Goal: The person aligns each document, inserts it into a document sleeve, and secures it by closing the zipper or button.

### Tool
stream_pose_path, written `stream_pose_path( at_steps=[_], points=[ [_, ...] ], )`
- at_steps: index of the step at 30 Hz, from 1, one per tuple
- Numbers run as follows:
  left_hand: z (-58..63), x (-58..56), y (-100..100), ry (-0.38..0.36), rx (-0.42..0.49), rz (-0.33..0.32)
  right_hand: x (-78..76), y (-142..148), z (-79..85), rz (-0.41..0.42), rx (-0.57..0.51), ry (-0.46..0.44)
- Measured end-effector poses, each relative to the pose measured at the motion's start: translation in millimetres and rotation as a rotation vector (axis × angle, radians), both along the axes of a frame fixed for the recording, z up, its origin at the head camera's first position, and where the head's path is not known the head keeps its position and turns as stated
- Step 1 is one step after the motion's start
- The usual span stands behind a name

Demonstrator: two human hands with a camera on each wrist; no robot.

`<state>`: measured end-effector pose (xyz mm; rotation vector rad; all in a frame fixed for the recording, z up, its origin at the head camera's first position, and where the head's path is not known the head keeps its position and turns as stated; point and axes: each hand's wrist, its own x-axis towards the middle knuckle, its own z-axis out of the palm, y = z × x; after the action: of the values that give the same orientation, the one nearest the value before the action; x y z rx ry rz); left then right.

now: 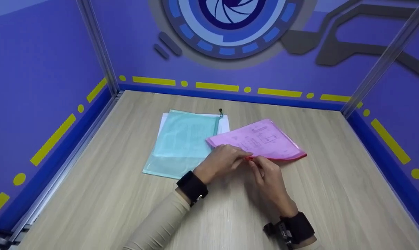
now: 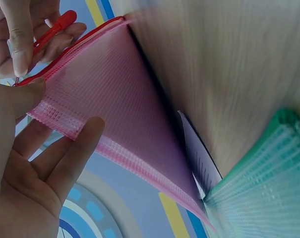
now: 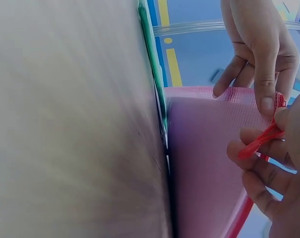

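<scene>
A pink mesh zipper pouch (image 1: 261, 139) with printed paper inside is tilted up, its red zipper edge (image 1: 293, 158) toward the person. My left hand (image 1: 227, 158) pinches the pouch's corner at one end of the zipper, thumb on top, as the left wrist view shows. Close beside it, my right hand (image 1: 270, 175) pinches the zipper at that same end; the red pull tab (image 3: 256, 145) lies along its fingers in the right wrist view. A teal mesh zipper pouch (image 1: 181, 142) lies flat on the table, left of the pink one.
White paper (image 1: 224, 121) sticks out from under the teal pouch, whose dark zipper pull (image 1: 221, 111) points to the back. The wooden table (image 1: 91, 166) is enclosed by blue-purple panels (image 1: 49, 69) with metal posts at the corners.
</scene>
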<state>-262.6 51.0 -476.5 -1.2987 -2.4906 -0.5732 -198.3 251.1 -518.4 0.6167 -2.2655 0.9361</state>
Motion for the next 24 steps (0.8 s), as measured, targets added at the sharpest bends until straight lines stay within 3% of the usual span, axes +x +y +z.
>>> stream_pose_path(
  at_steps=[10,24],
  points=[
    [1.9,-2.8,-4.6,-0.009,0.024,0.003,-2.9,8.9,1.7,-0.126,0.07,0.022],
    [4.7,-4.7,-11.2,-0.063,0.035,0.011,-3.0,11.9,0.0,-0.175,0.12,0.03]
  ],
)
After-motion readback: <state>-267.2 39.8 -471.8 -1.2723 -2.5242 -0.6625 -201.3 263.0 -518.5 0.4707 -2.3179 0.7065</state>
